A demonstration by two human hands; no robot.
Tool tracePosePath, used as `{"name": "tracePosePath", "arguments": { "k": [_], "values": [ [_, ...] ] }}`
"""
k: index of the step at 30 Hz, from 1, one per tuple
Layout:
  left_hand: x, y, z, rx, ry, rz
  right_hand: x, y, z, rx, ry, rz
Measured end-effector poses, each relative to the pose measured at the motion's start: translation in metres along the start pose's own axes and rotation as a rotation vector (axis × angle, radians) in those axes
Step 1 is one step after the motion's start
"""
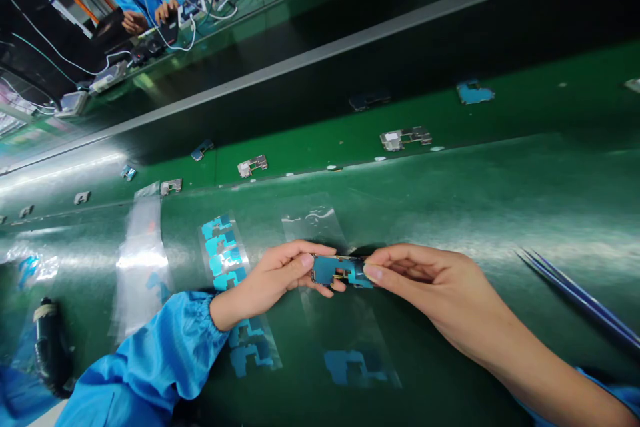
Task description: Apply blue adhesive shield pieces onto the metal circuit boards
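Between my two hands is a small circuit board (326, 269) with a blue film on its upper face. Its left end is pinched by my left hand (285, 270), thumb on top and fingers beneath. The thumb and forefinger of my right hand (417, 270) grip its right end. Under the hands lies a clear plastic sheet (320, 313) with one blue cut-out film (355, 368) on its lower part. Beside my left wrist is another clear sheet bearing several blue cut-out films (220, 247), partly hidden by my forearm.
Tweezers (575, 290) lie at right. A stack of clear sheets (143, 253) and a black bottle-like object (50, 347) are at left. Several boards, including a silver one (405, 139) and a blue one (474, 92), lie along the green strip. Across it, a co-worker's hands (150, 17) handle something near cables.
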State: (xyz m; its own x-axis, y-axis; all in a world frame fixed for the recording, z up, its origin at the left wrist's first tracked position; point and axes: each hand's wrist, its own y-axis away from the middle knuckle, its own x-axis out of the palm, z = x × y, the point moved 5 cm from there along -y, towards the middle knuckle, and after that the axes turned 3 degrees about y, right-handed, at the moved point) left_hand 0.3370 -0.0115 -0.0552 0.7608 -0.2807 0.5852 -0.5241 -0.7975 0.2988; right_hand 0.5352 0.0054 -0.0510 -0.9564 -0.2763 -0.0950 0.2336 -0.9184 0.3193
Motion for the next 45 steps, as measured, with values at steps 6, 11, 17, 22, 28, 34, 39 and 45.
{"name": "tracePosePath", "arguments": {
  "k": [6, 11, 17, 22, 28, 34, 39, 45],
  "values": [
    [0.0005, -0.0007, 0.0, -0.001, 0.019, 0.013, 0.0, 0.0, 0.0002, 0.011, -0.014, -0.007],
    [-0.0003, -0.0001, 0.0004, -0.005, 0.004, 0.009, 0.0003, -0.0001, 0.0013, 0.009, -0.018, -0.012],
    [-0.0005, 0.0009, 0.0001, -0.009, -0.014, 0.005, 0.0002, 0.0002, 0.0019, 0.024, 0.001, -0.003],
    [-0.0005, 0.0004, 0.0007, -0.014, -0.006, 0.001, 0.0002, -0.0007, 0.0005, 0.03, 0.012, 0.001],
    [-0.0021, 0.0011, 0.0009, -0.024, -0.027, -0.014, -0.0002, 0.0007, 0.0012, 0.011, 0.025, 0.004],
    [-0.0023, 0.0015, 0.0008, -0.034, -0.043, -0.026, 0.0001, 0.0, 0.0024, 0.009, 0.014, 0.006],
    [-0.0021, 0.0019, 0.0005, -0.038, -0.053, -0.035, -0.0001, 0.0009, -0.0004, 0.023, 0.007, 0.009],
    [-0.0018, 0.002, -0.0004, -0.031, -0.058, -0.029, 0.0, 0.0006, -0.0016, 0.018, 0.013, 0.006]
  ]
}}
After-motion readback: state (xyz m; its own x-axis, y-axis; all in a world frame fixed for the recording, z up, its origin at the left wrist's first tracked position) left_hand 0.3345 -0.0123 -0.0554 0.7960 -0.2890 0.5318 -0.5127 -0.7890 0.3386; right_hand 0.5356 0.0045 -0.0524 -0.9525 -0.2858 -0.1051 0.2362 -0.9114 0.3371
